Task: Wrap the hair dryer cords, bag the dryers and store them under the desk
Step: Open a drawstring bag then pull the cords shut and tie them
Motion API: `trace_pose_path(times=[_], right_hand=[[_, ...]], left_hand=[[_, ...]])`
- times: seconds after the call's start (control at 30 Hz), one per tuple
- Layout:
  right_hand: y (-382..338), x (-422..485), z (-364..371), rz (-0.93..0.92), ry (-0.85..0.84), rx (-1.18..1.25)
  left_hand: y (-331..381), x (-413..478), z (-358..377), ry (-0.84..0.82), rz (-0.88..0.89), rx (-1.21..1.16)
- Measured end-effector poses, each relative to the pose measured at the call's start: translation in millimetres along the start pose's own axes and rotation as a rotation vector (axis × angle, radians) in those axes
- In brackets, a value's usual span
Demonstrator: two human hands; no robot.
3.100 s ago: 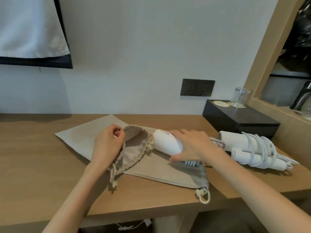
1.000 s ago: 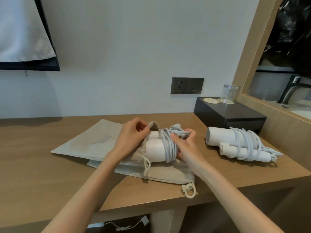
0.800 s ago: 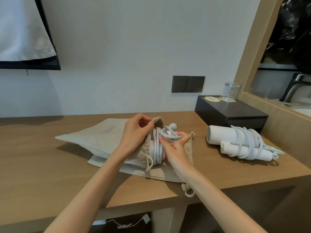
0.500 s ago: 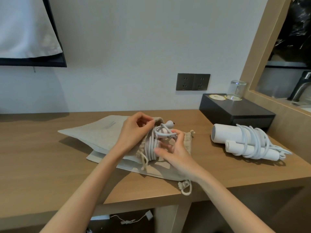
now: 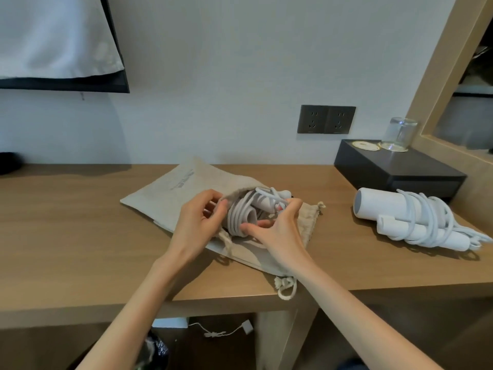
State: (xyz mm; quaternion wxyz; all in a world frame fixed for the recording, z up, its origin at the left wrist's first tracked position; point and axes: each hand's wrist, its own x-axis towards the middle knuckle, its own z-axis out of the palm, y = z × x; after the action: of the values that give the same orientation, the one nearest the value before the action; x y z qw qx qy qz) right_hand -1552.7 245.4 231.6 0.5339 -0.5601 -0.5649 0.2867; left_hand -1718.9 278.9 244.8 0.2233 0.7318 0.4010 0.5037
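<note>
Beige linen fills the middle of my feed: a drawstring bag lies flat on the wooden desk with its mouth facing right. It rests on a second bag of the same cloth, whose knotted drawstring hangs over the desk's front edge.

The left hand has its thumb and fingers curled in, pinching the rim of the upper bag's mouth and holding it open. A white hair dryer sits in that mouth, partly inside, with its cord wound round it in tight loops. The right hand grips this dryer: the thumb lies against the near side of the coils and the fingers curl over the far side by the plug end (how much of the dryer is inside I cannot tell, since the hands cover it).

Well off to the right, a second dryer lies on the bare desk with its cord wrapped round it, outside any bag. Behind it is a black box with an upturned glass on top, and a dark outlet plate is on the wall.
</note>
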Motion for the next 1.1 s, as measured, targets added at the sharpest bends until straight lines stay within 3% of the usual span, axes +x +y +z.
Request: trace_pose_path(times=[0.2, 0.4, 0.57, 0.6, 0.67, 0.73, 0.8, 0.97, 1.1], right_hand=[[-9, 3, 32, 0.029, 0.114, 0.015], [-10, 10, -4, -0.013, -0.297, -0.277], [-3, 38, -44, -0.131, 0.001, -0.421], [0, 46, -48, -0.172, -0.022, -0.453], [4, 55, -49, -0.176, -0.221, -0.486], [5, 57, -44, -0.104, -0.430, -0.382], [7, 52, -35, -0.030, -0.497, -0.226], [20, 27, -12, -0.180, -0.358, -0.279], [11, 5, 2, -0.283, -0.109, -0.399]], left_hand=[[4, 6, 0, -0.013, 0.026, -0.021], [-13, 1, -19, 0.037, -0.014, 0.300], [-15, -22, -20, 0.142, -0.082, 0.462], [-15, -27, -20, 0.155, -0.097, 0.484], [-16, -36, -18, 0.169, -0.156, 0.523], [-16, -41, -17, 0.163, -0.200, 0.578], [-14, -42, -16, 0.145, -0.201, 0.609], [-11, -35, -14, 0.159, -0.199, 0.373], [-13, -35, -27, 0.207, -0.215, 0.263]])
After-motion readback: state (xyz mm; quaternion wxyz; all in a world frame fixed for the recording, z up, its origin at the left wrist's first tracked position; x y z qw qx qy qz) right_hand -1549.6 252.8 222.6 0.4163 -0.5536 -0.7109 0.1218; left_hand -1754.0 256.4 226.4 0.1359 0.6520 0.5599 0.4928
